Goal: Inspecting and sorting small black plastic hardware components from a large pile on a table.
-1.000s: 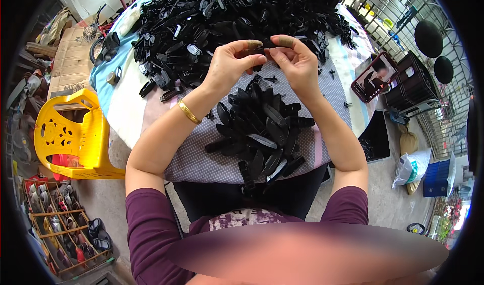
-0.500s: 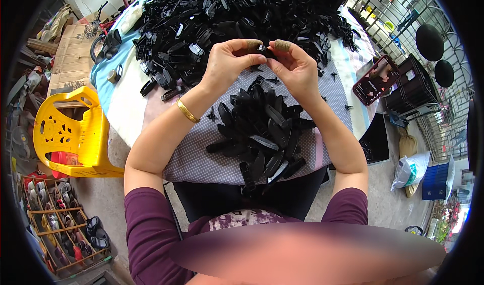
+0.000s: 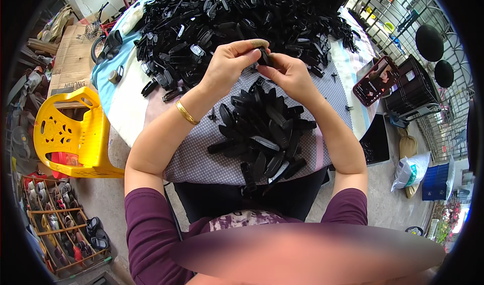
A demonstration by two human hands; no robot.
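Note:
Over the table, my left hand (image 3: 231,62) and my right hand (image 3: 289,76) meet at a small black plastic piece (image 3: 264,59). The left thumb and index finger, the latter with a tan finger cover, pinch its upper end. Right thumb and fingers close on its lower end. Much of the piece is hidden by fingers, so its exact shape is unclear. Below the hands, nearer to me, lies a small heap of oblong black plastic pieces (image 3: 275,128). Beyond the hands spreads a far larger pile of similar black pieces (image 3: 201,17).
A phone (image 3: 376,81) with a lit screen leans at the table's right side, before a black crate (image 3: 414,86). A roll of tape (image 3: 115,75) sits on the left of the tablecloth (image 3: 194,156). Left of the table stands a yellow plastic chair (image 3: 93,138).
The black piece has turned more upright between my fingers. My right hand has dropped slightly, and its fingers have curled in; the left index finger now arches over the top.

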